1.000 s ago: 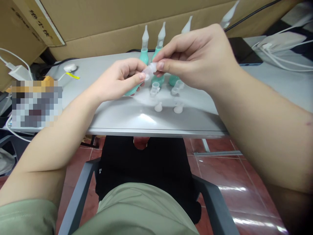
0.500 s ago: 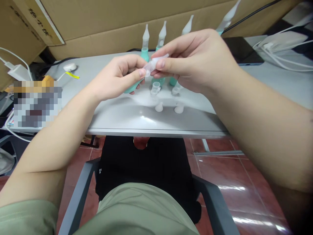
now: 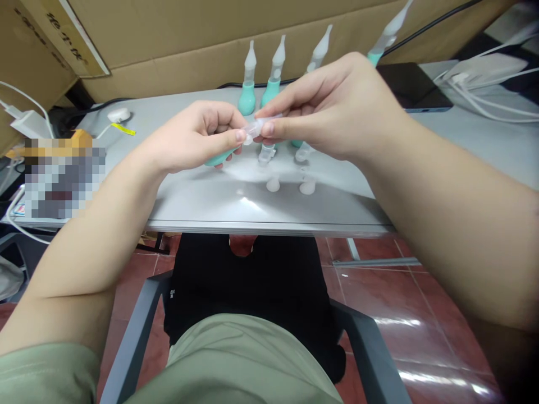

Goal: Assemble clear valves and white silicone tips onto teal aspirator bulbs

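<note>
My left hand (image 3: 197, 137) is closed round a nasal aspirator (image 3: 220, 159), its mint-green bulb in the palm and its clear tube between thumb and fingers. The thumb and fingers of my right hand (image 3: 330, 115) pinch the white soft tip at the tube's other end, and mostly hide it. Below my hands, a clear tube piece (image 3: 266, 153) and another clear tube piece (image 3: 304, 152) rest on the table. Nearer the edge are a small white tip (image 3: 273, 184) and a second white tip (image 3: 307, 187).
Several assembled aspirators stand along the back, among them one at left (image 3: 246, 100) and one at far right (image 3: 385, 39). A dark tablet or phone (image 3: 415, 87) and white cables (image 3: 475, 95) lie to the right. A cardboard wall (image 3: 168, 39) borders the grey table (image 3: 189, 207).
Both hands have come slightly lower and nearer to me with the aspirator. The white tip now sits deeper between my right fingers, and more of the standing bulbs shows.
</note>
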A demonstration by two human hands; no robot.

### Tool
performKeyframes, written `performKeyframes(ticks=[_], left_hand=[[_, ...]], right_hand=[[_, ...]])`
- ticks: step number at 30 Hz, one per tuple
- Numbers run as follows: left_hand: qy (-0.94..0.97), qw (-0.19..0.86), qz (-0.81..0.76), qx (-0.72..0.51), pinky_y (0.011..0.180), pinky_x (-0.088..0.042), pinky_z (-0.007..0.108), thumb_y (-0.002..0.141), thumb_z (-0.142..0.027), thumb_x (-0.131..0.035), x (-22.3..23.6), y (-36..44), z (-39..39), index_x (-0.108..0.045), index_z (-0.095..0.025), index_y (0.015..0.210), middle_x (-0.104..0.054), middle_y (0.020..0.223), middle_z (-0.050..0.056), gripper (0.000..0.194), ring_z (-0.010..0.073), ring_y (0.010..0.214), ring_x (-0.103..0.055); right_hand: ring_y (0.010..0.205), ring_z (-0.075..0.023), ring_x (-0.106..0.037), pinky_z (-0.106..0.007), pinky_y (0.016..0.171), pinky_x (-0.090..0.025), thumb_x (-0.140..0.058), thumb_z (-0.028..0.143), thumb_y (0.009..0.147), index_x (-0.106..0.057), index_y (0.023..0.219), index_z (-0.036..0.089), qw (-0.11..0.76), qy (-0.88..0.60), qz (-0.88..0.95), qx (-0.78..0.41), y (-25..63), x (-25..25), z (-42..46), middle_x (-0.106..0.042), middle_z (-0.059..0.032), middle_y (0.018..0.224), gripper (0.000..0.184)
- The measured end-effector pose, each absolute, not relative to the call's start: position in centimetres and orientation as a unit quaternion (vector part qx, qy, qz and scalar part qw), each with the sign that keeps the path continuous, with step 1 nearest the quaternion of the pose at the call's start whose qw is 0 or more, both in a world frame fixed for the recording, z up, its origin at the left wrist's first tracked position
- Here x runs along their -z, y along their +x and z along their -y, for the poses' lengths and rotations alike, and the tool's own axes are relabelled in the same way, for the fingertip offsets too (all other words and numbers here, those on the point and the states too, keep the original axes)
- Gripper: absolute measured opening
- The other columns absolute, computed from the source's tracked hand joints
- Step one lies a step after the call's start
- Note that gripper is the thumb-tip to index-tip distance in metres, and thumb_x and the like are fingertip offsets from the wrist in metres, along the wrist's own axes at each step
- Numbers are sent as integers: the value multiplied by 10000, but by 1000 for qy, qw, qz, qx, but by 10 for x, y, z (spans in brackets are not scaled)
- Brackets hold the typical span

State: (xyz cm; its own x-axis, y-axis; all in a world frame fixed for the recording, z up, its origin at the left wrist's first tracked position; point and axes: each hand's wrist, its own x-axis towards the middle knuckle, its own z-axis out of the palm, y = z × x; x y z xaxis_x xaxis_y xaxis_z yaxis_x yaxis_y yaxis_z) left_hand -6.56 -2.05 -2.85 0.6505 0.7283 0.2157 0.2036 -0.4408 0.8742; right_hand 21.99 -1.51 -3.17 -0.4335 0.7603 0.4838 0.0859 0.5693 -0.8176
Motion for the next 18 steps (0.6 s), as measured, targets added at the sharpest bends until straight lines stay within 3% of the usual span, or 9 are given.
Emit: performKeyframes(ticks=[6,12,16,18], left_hand=[[777,466,-275,-321,630,-457,349,1010,-831,-1075,29,-62,20,-857,-236,1008,-704,758,2,633,154,673,-583],[728,550,-279,-298,610,-538,322,983,-580,-1167,31,-59,20,-885,-238,998,-757,842,13,443,136,670,-638],[726,557,-287,-284,648,-610,322,1025,-512,-1137,31,-58,21,-874,-231,986,-771,846,17,388,127,658,-651],[729,553,-285,-285,674,-634,311,1040,-506,-1127,30,-58,21,-861,-216,985,-777,846,12,397,121,665,-679]], right_hand=[[781,-265,-884,-374,688,-775,-1165,301,840,-1025,893,394,463,-282,746,-386,217,30,19,-940,-12,876,176],[826,-254,-906,-358,751,-800,-1213,259,833,-1057,945,353,452,-283,762,-367,227,27,15,-953,-18,918,214],[827,-223,-882,-333,759,-769,-1149,126,837,-1060,935,399,439,-295,783,-327,229,26,15,-940,20,894,303],[809,-224,-873,-338,736,-759,-1146,153,827,-1058,926,394,442,-290,778,-340,227,27,17,-935,20,880,275]])
